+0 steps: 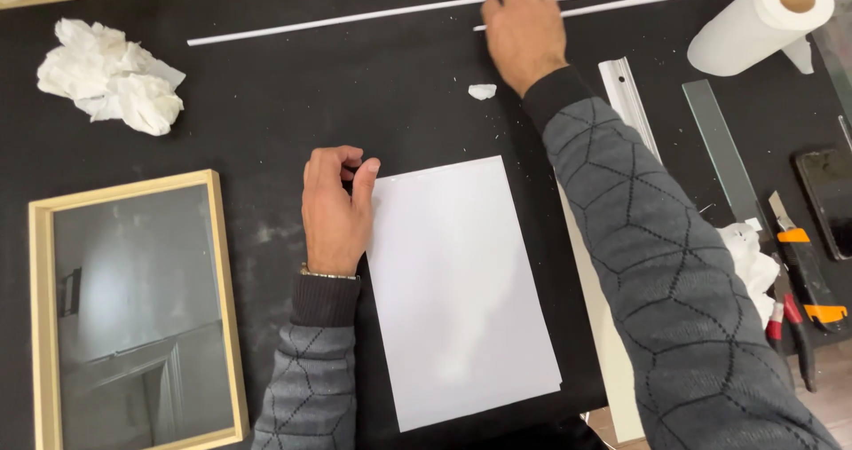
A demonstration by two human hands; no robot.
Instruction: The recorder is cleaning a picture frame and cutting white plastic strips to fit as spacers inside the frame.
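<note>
A white rectangular sheet [457, 290] lies on the black table [293, 104] in front of me. My left hand [333, 206] rests on the table at the sheet's top left corner, fingers curled, thumb touching the sheet's edge. My right hand [524, 28] reaches to the far side and its fingers close over thin white strips [355, 19] that run across the back of the table. Whether it grips one strip or only presses on them is not clear.
A wooden picture frame with glass [133, 312] lies at the left. Crumpled tissue [111, 75] sits at the back left, a paper towel roll [763, 19] at the back right. A metal ruler [630, 104], glass strip [723, 153], utility knife [803, 259] and phone [830, 201] lie right.
</note>
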